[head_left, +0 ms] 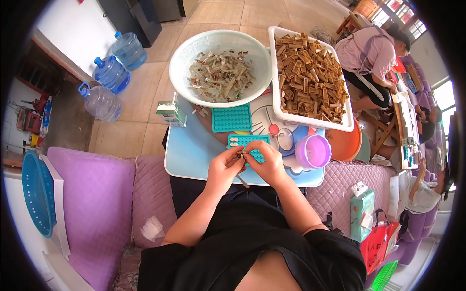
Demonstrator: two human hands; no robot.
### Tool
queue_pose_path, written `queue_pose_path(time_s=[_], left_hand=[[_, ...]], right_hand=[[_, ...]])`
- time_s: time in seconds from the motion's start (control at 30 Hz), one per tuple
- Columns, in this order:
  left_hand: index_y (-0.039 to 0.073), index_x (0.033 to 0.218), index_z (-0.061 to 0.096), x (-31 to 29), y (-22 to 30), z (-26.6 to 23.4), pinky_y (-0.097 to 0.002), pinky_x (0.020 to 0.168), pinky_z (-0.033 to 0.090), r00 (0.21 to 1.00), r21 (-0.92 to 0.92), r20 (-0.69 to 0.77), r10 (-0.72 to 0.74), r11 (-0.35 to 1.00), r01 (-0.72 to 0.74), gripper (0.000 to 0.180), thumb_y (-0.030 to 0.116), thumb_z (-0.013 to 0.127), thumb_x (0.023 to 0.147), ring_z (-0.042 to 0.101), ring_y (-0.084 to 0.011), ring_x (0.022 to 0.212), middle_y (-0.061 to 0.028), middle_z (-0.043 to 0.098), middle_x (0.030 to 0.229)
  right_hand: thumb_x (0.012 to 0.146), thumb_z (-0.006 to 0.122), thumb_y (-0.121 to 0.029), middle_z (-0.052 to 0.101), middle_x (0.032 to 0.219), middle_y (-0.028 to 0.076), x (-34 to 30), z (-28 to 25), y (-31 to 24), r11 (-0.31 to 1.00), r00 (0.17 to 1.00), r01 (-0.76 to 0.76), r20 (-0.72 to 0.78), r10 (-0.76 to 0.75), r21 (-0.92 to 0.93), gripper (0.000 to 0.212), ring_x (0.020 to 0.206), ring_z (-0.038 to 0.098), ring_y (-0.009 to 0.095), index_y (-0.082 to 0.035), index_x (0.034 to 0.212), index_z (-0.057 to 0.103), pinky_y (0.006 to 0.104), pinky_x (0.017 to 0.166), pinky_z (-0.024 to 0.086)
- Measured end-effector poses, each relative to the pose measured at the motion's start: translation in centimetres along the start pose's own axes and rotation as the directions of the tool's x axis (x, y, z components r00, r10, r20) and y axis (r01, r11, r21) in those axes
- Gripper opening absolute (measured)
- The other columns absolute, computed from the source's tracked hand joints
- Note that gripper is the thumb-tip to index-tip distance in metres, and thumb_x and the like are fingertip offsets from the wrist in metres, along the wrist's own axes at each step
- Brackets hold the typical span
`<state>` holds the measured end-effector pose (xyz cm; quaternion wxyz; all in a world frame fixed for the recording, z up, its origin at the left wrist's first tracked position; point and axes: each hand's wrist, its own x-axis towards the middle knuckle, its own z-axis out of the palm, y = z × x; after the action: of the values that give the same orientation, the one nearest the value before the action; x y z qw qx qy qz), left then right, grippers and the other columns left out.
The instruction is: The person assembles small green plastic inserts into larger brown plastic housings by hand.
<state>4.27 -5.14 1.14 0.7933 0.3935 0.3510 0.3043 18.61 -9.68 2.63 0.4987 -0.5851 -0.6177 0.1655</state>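
Over the near edge of a small blue table [187, 155], my left hand [224, 167] and my right hand [267, 162] meet fingertip to fingertip. Pinched between them is a small dark piece [241, 155], mostly covered by the fingers, so its kind is unclear. A thin brownish strip [243, 182] dangles below it. Just beyond my fingers lies a teal tray [248, 138] with rows of small hollows and a few pale round pieces at its left end. Part of that tray is hidden by my hands. Behind it lies a similar teal tray [231, 119].
A pale green basin [177, 72] of crumpled strips stands at the back, beside a white tray [273, 72] heaped with brown pieces. A purple tub [313, 151] sits at the right, a green-white box [171, 112] at the left. Other people [369, 53] sit working at the right.
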Motion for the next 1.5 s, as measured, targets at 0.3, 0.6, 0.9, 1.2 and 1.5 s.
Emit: queue_pose_path(time_s=[0.3, 0.6, 0.9, 1.2, 1.5], left_hand=[[-0.006, 0.12, 0.051, 0.3, 0.1, 0.4, -0.0255, 0.075, 0.053, 0.996, 0.055, 0.036, 0.076, 0.995, -0.078, 0.033, -0.002, 0.055, 0.087, 0.061, -0.0128, 0.091, -0.0103, 0.062, 0.103], [-0.006, 0.12, 0.052, 0.0, 0.1, 0.8, -0.0257, 0.077, 0.051, 0.995, 0.119, 0.054, 0.082, 0.989, -0.088, 0.034, -0.002, 0.057, 0.086, 0.061, -0.0139, 0.094, -0.0107, 0.063, 0.103], [-0.002, 0.118, 0.056, -0.3, -0.1, 0.8, -0.0262, 0.076, 0.051, 0.954, 0.53, 0.071, 0.291, 0.799, -0.283, 0.035, -0.002, 0.06, 0.083, 0.064, -0.0159, 0.094, -0.0153, 0.065, 0.105], [0.0, 0.122, 0.055, -1.1, 0.1, 1.9, -0.0256, 0.091, 0.045, 0.958, 0.173, 0.133, 0.253, 0.946, -0.273, 0.033, 0.0, 0.054, 0.089, 0.056, -0.013, 0.105, -0.01, 0.061, 0.116], [0.001, 0.113, 0.061, -0.3, -1.5, -0.6, -0.0298, 0.09, 0.047, 0.968, -0.118, 0.215, 0.128, 0.988, -0.104, 0.027, -0.002, 0.057, 0.086, 0.06, -0.017, 0.101, -0.0118, 0.063, 0.11]], right_hand=[[0.069, 0.066, 0.007, 0.06, 0.086, 0.011, -0.2, -0.5, -0.2, 0.993, 0.993, 0.112, -0.017, -0.113, -0.047, 0.025, 0.079, 0.061, 0.028, -0.003, 0.089, 0.056, 0.0343, 0.068, 0.051], [0.068, 0.066, 0.007, 0.06, 0.086, 0.011, -0.6, -0.7, -0.4, 0.986, 0.989, 0.13, -0.058, -0.136, -0.101, 0.024, 0.079, 0.061, 0.029, -0.003, 0.088, 0.055, 0.0348, 0.068, 0.051], [0.071, 0.07, 0.004, 0.063, 0.083, 0.008, -0.6, -1.4, -0.1, 0.992, 0.986, -0.117, 0.117, 0.122, -0.054, 0.024, 0.075, 0.064, 0.024, -0.003, 0.089, 0.057, 0.0296, 0.067, 0.051], [0.082, 0.066, -0.009, 0.057, 0.104, 0.003, -2.3, -0.4, 3.0, -0.201, 0.75, -0.565, 0.6, 0.279, 0.8, 0.031, 0.102, 0.055, 0.02, -0.012, 0.11, 0.053, 0.0396, 0.093, 0.043], [0.085, 0.062, -0.005, 0.058, 0.101, 0.002, -1.5, -2.1, 1.5, 0.155, 0.791, -0.593, 0.536, 0.296, 0.79, 0.023, 0.096, 0.055, 0.012, -0.003, 0.107, 0.053, 0.0278, 0.088, 0.044]])
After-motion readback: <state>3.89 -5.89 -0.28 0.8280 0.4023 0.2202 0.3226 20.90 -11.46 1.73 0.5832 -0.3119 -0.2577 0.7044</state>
